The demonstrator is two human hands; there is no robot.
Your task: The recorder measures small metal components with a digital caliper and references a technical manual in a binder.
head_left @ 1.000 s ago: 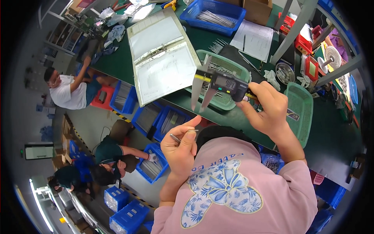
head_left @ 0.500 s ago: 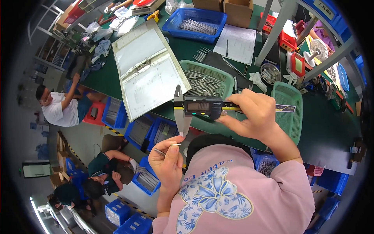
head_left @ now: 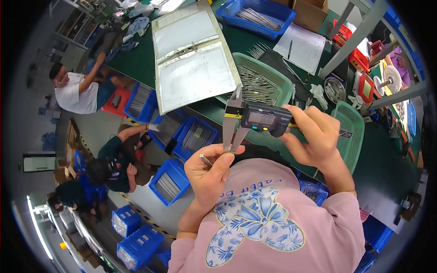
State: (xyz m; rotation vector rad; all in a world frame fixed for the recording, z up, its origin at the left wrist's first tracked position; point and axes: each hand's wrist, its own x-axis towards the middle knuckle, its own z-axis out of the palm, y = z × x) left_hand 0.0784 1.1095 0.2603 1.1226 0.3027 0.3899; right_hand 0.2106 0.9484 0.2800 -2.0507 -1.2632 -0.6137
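Head view: a green basket (head_left: 284, 82) on the surface holds metal pins (head_left: 255, 84). Left hand (head_left: 211, 170) pinches one pin (head_left: 205, 159) between the caliper (head_left: 255, 119) jaws. Right hand (head_left: 314, 134) is wrapped around the caliper body.

Bare green table (head_left: 214, 111) shows only in a narrow strip at the near edge — the open binder (head_left: 193, 54) blocks the left, the green basket of metal pins (head_left: 261, 79) crowds the far middle, another green basket (head_left: 348, 132) the right.

bright, even light | sharp centre — rim bent, dark vignette
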